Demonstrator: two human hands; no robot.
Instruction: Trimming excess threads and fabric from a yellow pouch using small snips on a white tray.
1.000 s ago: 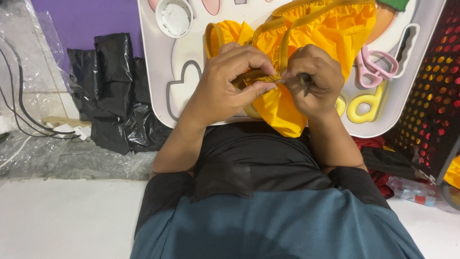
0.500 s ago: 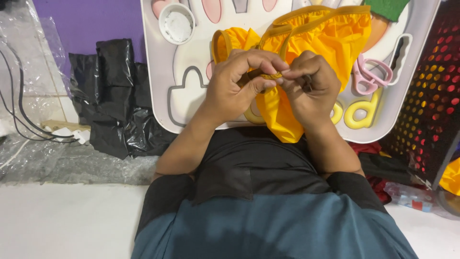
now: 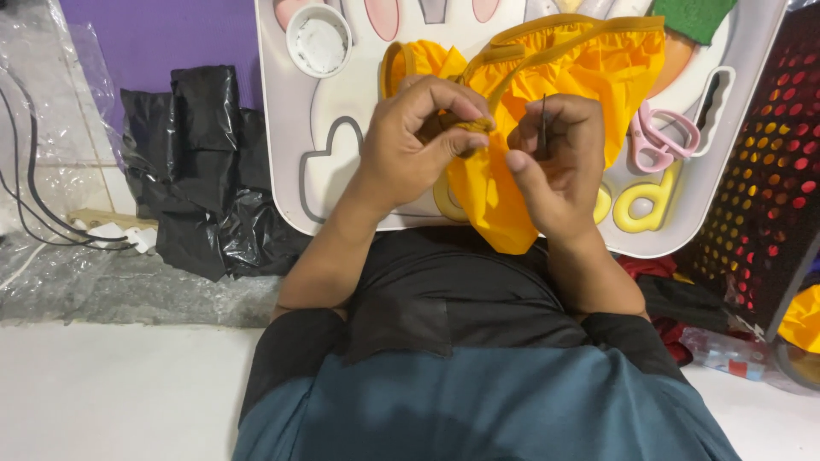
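My left hand [image 3: 418, 141] pinches a folded edge of a yellow fabric piece [image 3: 581, 72] between thumb and fingers. My right hand [image 3: 555, 158] sits just to its right, fingers closed on a thin dark needle-like tool [image 3: 543, 124] that stands upright. The fabric drapes over a white lap tray [image 3: 290, 145] and hangs down below my hands. The two hands are a short gap apart.
On the tray lie pink scissors [image 3: 658, 137], a small white round container [image 3: 318, 38] and yellow raised shapes [image 3: 645, 201]. Black plastic bags [image 3: 205, 171] and clear plastic sheeting [image 3: 51, 102] lie to the left; a black perforated panel [image 3: 769, 171] stands at the right.
My hands have parted slightly: the right hand has drawn away from the left and now holds the thin tool upright. The view has shifted a little.
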